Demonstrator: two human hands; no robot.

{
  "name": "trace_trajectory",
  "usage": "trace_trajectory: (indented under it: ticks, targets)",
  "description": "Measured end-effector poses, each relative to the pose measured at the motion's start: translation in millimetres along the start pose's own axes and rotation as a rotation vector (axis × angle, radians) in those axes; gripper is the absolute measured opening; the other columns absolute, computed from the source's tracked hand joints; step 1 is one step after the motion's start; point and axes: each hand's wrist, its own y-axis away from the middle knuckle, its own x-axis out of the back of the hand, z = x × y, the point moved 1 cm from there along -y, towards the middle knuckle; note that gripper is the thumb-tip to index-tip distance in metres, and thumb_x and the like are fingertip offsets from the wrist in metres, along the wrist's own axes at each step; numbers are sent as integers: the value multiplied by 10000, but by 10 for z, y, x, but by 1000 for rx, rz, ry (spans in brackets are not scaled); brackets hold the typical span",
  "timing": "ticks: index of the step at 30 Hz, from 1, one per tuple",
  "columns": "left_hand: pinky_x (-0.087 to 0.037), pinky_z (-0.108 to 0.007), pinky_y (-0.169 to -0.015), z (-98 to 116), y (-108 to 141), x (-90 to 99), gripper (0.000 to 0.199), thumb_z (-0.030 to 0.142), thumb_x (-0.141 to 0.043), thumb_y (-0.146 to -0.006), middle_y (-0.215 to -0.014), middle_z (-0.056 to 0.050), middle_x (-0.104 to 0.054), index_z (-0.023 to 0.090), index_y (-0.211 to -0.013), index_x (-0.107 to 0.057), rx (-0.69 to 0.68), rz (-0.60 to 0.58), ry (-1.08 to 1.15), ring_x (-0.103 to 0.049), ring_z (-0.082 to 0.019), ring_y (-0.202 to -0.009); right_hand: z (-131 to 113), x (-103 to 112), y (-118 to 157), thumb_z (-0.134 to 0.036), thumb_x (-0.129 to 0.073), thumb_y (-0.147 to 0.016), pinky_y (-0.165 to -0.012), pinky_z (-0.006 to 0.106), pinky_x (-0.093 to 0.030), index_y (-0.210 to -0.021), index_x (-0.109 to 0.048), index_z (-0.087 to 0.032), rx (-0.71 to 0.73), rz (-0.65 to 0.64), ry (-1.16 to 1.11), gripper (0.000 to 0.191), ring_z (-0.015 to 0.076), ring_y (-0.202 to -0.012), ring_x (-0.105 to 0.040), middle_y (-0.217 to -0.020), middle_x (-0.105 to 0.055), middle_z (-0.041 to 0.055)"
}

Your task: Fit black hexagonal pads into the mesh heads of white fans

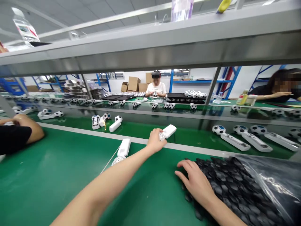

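My left hand (156, 140) reaches to the belt edge, its fingers closed round the round end of a white-handled piece (169, 131). The handle of that piece points up and to the right. My right hand (194, 179) is over the green tabletop (145, 194) beside a pile of black parts (225, 185), fingers apart, with nothing in it. Another white piece (124, 147) with a round end lies on the table, partly behind my left forearm.
White pieces with football heads (235, 142) lie on the green belt (188, 138). A clear plastic bag (277, 182) is at the right. One person's arm (30, 128) rests at the left; other people sit beyond. A shelf (150, 40) spans above.
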Motion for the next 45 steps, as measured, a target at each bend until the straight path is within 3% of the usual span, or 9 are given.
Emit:
trace_trajectory:
  ticks: [3,6,11,15,19,25,29,38,45]
  targets:
    - [-386,-398,-884,-160,-366,-123,478,273,-593,-731,-1162,-148,-468,127,-1157,-435,60,-33,-75,-455,-266,-1080,117,-35,14,-317,-527,-802,-722,352,-454,-902,-574,-237,-12,-28,134,136,228,-878,-547,-934,-608,47]
    - [-399,-452,-873,-340,-483,-82,450,349,-555,-795,-1210,-122,-465,146,-1183,-448,55,-126,-151,-478,-254,-1066,154,-60,8,-315,-513,-817,-726,375,-448,-907,-581,-230,-24,-83,179,141,239,-879,-538,-957,-602,53]
    - [-360,-387,-941,-599,-335,553,413,228,-561,-748,-1255,-109,-483,191,-1158,-528,-98,-267,-276,-441,-260,-1145,130,-25,-43,-329,-498,-831,-724,376,-450,-908,-591,-222,-32,-163,212,161,243,-874,-537,-959,-602,58]
    - [-266,-426,-999,-779,27,1151,480,30,-504,-656,-1290,-35,-476,306,-1033,-612,-228,-389,-392,-354,-260,-1232,117,16,-57,-327,-519,-819,-690,364,-469,-961,-595,-223,-6,-229,279,191,249,-881,-554,-1001,-605,62]
    - [-191,-470,-1020,-875,492,1369,597,-8,-494,-636,-1386,6,-363,387,-1076,-569,-310,-467,-475,-245,-253,-1298,105,50,-44,-291,-514,-822,-643,369,-469,-946,-602,-206,17,-267,428,174,265,-859,-573,-962,-614,78]
    - [-149,-464,-1042,-829,839,1297,411,62,-505,-685,-1239,-16,-515,324,-986,-605,-331,-533,-534,-286,-247,-1278,30,133,-6,-137,-442,-841,-618,323,-432,-861,-601,-187,-26,-321,528,168,227,-789,-597,-855,-606,69]
    - [-327,-388,-958,-617,922,1100,431,143,-574,-651,-1062,-36,-594,274,-1061,-562,-322,-537,-502,-495,-242,-1080,-27,195,5,-73,-411,-825,-582,291,-397,-864,-591,-180,-51,-354,502,213,209,-770,-602,-847,-599,64]
    - [-395,-383,-787,20,1077,210,492,545,-485,-766,-1011,-72,-574,193,-1109,-481,-210,-256,-461,-517,-251,-918,-68,188,-20,-226,-428,-871,-545,275,-356,-832,-580,-203,-34,-307,485,159,201,-716,-608,-795,-600,35]
    - [-380,-379,-741,144,1151,105,521,519,-474,-788,-959,-88,-559,158,-1163,-446,-234,-160,-578,-503,-261,-877,-49,195,-71,-245,-480,-853,-556,253,-353,-834,-586,-218,-38,-326,446,111,177,-739,-595,-821,-595,23]
